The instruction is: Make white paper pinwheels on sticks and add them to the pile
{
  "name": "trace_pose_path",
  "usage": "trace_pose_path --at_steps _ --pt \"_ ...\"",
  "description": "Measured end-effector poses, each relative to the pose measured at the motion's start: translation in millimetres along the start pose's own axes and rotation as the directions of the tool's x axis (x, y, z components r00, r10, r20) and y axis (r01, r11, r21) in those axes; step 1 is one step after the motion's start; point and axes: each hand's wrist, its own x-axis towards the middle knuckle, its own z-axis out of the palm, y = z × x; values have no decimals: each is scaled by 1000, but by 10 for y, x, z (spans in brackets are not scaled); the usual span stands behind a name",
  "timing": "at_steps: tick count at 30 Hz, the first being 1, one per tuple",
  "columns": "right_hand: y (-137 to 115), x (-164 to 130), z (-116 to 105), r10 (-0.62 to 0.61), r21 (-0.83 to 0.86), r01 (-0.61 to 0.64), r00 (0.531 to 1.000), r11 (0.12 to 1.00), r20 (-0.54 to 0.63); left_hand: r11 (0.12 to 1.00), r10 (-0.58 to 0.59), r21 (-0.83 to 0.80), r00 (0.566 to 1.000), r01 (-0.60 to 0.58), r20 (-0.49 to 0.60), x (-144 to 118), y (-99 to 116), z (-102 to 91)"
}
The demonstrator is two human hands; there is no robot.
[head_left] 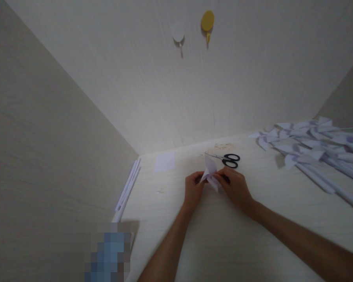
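On pale desk [211, 243] by cream walls: left hand [193, 189], right hand [235, 188] both pinching folded paper [210, 172]; scissors [229, 159] behind

text: none legible | labels: none | brands: none | numbers: none | signs: none | checked: paper, scissors, wall hooks, table

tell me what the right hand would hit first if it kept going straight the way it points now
Probably the folded white paper that the right hand already pinches together with the left hand. Past it lies bare table up to the wall; the scissors seem just off that line, though depth is unclear.
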Motion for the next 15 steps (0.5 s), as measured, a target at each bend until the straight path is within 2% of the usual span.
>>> trace_pose_path --at_steps 8,15 --pt "14 -16 14 8 -51 -8 1000 999 2 1000 -18 -23 1000 18 7 1 -22 1" --pt "-25 11 -29 -13 49 15 1000 999 -27 994 -8 -109 998 14 56 -10 -21 10"
